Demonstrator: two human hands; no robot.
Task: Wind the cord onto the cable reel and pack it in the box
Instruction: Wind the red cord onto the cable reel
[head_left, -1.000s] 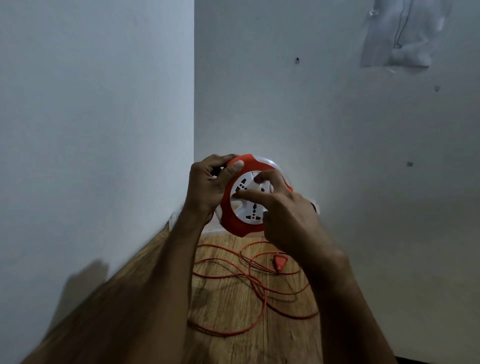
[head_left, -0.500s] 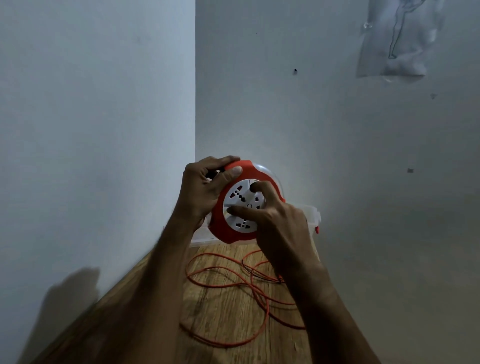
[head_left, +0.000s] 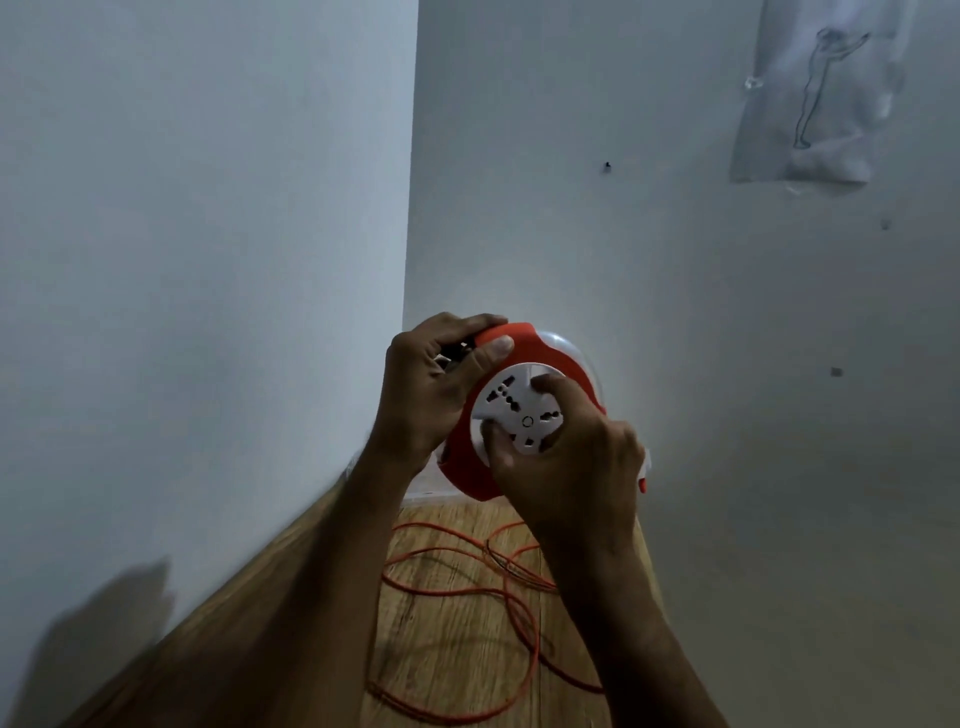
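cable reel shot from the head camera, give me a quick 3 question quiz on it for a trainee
1. True or false: all of the orange cord is already wound onto the cable reel.
2. Which hand has its fingers on the reel's white socket disc?
A. left hand
B. right hand
C. neither
3. Fill in: the loose cord lies in loops on the wooden ____.

Key
1. False: loops of it lie below the reel.
2. B: the right hand pinches the disc, while the left hand has a grip on the reel's orange rim.
3. floor
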